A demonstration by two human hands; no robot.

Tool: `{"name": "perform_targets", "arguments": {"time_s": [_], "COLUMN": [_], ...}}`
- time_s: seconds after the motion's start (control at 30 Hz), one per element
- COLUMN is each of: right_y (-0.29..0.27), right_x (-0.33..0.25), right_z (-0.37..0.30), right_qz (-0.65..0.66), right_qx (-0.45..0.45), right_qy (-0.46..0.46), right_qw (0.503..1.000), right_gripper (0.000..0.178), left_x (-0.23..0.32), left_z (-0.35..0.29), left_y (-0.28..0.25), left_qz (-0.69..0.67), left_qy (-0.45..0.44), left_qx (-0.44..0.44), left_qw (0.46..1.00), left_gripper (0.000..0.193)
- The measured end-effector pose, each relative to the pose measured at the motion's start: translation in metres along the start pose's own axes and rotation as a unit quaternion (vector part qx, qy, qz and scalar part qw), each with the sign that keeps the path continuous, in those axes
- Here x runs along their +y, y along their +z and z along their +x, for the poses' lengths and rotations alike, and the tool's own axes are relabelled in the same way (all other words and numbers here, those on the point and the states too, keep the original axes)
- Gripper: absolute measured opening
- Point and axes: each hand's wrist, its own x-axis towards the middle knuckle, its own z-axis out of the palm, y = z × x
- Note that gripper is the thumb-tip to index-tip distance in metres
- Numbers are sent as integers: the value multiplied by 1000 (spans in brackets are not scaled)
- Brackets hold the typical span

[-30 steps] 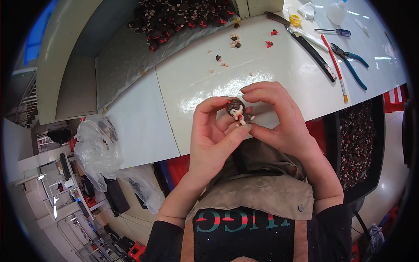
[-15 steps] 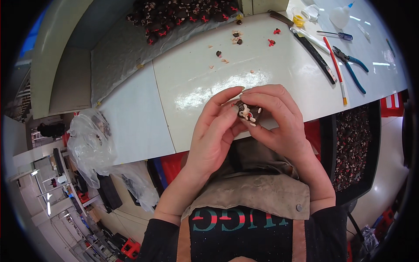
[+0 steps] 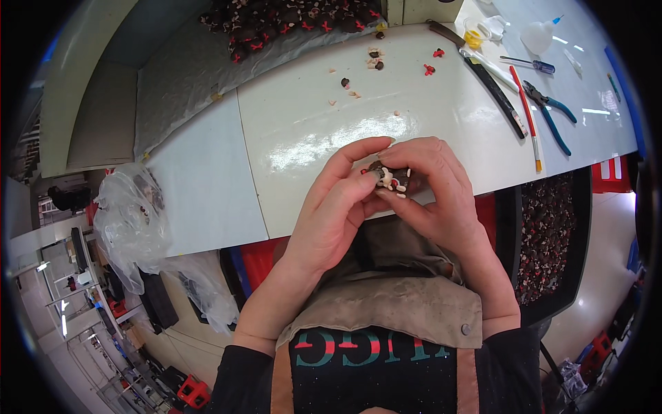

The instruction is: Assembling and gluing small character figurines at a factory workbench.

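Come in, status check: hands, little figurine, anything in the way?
Left hand, right hand: both gripping the figurine. Figurine: partly covered. Pliers, paintbrush: off to the right, not in the way.

A small doll (image 3: pixel 387 179) is being held, tilted, between the left hand (image 3: pixel 334 209) and the right hand (image 3: pixel 441 185). A pale face is being framed by dark brown, with red showing near the chest and at the side of the head. The head is being partly covered by the left hand's thumb. Pale, stubby limbs are being pointed toward the right hand.
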Motion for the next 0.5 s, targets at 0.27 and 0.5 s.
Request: {"name": "perform_targets", "arguments": {"time_s": [0.27,0.5], "right_y": [1,0], "right_x": [0,0], "right_z": [-1,1], "right_qz": [13,7], "right_qx": [2,-2], "right_qy": [-9,-25], "right_qw": [1000,1000], "right_gripper": [37,36], "left_x": [-2,4], "left_z": [2,1], "left_y": [3,4], "left_qz": [48,66], "left_qy": [9,-5], "left_qx": [9,7], "left_qw": [999,998], "left_gripper": [50,52]}}
